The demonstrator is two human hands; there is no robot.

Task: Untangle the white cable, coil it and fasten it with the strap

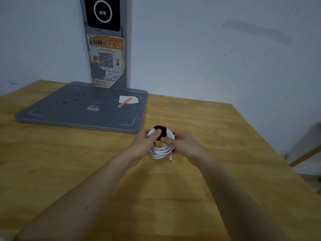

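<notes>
Thumbs are pressed against the black strap point(160, 132), which is wrapped around the far side of the coiled white cable point(160, 149). The coil is grasped by the left hand point(145, 143) and right hand point(182, 145) above the wooden table point(217, 136). A connector hangs below it. A grey base point(78, 110) lies beyond.

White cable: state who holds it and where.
Both hands hold the coiled white cable at its top, left hand and right hand pinching the black strap wrapped there.
</notes>
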